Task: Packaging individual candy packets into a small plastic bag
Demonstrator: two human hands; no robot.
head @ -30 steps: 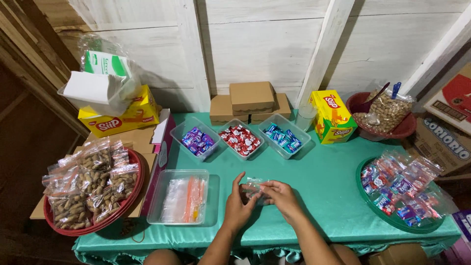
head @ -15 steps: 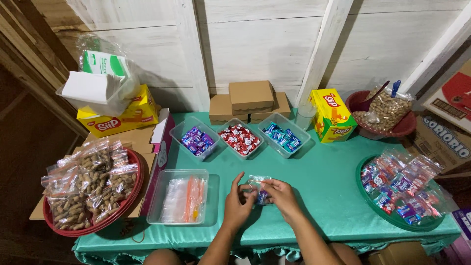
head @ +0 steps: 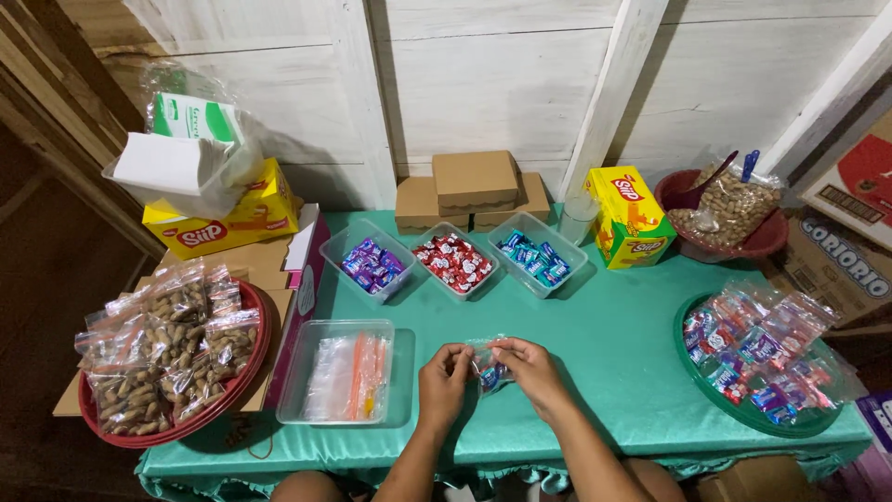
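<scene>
Both forearms entering from the near edge, angled inward to meet over the green tablecloth (head: 604,344) near its front middle. Left hand (head: 444,379) palm down, fingers curled, thumb and fingertips pinching the left edge of a small clear bag (head: 487,370) with blue and red sweets inside. Right hand (head: 530,370) opposite, wrist bent slightly, fingers pinching the bag's right edge at the top. Bag held between the two hands, just above the cloth; contact with the cloth cannot be told. Left of the hands, just beside, a clear plastic tub (head: 342,372) with empty clear bags and something orange inside. Farther back, three small clear trays side by side: purple sweets (head: 370,263) on the left, red sweets (head: 453,261) in the middle, blue sweets (head: 533,258) on the right. Behind these, brown cardboard boxes (head: 474,181) stacked against the white plank wall. Right of the boxes, a yellow carton (head: 630,216), then a red bowl (head: 760,240) holding a bag of peanuts. At the far right, a round green tray (head: 706,386) piled with filled sweet bags. At the far left, a round red tray (head: 249,367) stacked with bagged peanuts, resting on a cardboard surface beside the table. Behind that, a second yellow carton (head: 228,221) with a plastic bag of white and green packets on top.
</scene>
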